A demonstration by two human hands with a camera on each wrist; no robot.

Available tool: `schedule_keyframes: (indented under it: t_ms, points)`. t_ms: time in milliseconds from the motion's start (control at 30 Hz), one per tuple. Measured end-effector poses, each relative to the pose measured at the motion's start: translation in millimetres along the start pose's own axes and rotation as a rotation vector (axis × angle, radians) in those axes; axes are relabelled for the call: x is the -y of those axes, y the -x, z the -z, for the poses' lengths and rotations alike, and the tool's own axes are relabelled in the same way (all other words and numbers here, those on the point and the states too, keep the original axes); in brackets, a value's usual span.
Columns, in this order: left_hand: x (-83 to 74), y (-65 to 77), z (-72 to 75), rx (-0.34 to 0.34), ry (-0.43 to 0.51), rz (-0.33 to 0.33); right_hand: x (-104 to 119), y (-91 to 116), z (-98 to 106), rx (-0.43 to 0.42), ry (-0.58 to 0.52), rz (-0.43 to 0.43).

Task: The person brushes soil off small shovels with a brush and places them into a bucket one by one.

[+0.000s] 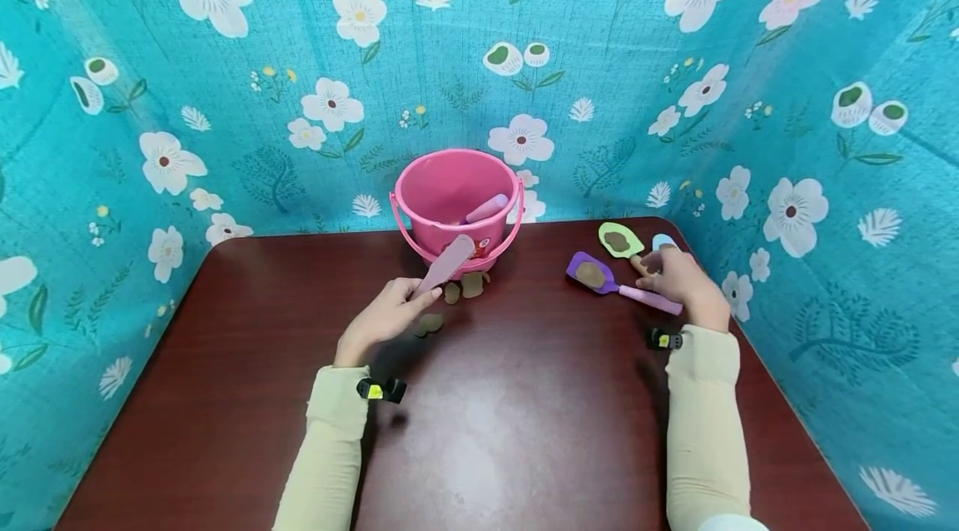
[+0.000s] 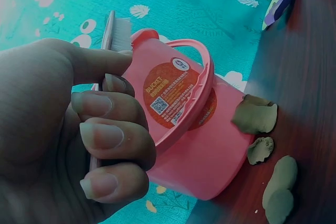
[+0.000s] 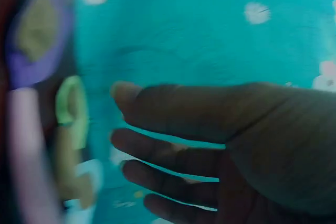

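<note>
Dark-red tabletop (image 1: 524, 406): our left hand (image 1: 384, 313) grips a mauve, white-bristled brush (image 1: 447, 261); right hand (image 1: 682, 280) spread, empty. Likely a carry step (next needs lift over pink plastic bucket (image 1: 429, 233)).

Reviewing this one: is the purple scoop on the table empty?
No, the head view shows a brown lump sitting in the blade of the purple scoop.

1. One pink plastic bucket (image 1: 434, 237).
2. One lilac handle (image 1: 487, 208) inside the bucket.
3. One flat, pale-pink tool (image 1: 447, 261) before it.
4. Two scoops right of the bucket: one purple (image 1: 613, 287), one green (image 1: 633, 245).
5. One light-blue object (image 1: 663, 240), also right.
6. Brownish clay-like lumps (image 1: 472, 285): at least three before the bucket, one per scoop.
</note>
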State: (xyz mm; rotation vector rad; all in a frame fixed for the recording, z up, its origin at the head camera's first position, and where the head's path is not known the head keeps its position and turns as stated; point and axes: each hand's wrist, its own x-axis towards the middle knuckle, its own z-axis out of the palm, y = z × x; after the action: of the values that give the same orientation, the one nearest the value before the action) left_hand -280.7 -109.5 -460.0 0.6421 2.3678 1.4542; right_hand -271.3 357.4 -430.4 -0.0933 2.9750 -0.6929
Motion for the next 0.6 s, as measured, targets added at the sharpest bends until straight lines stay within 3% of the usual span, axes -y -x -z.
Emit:
schedule_keyframes:
  t_ms: [233,600]
  points:
    - [1.3,0.1,-0.8,-0.005,-0.048,-0.018,-22.3,-6.6,-34.8,0.034,-0.027,-0.023]
    - [0.1,-1.7,-2.4,-0.001,-0.084,-0.029,-34.9,-6.6,-46.6,0.043,-0.003,-0.056]
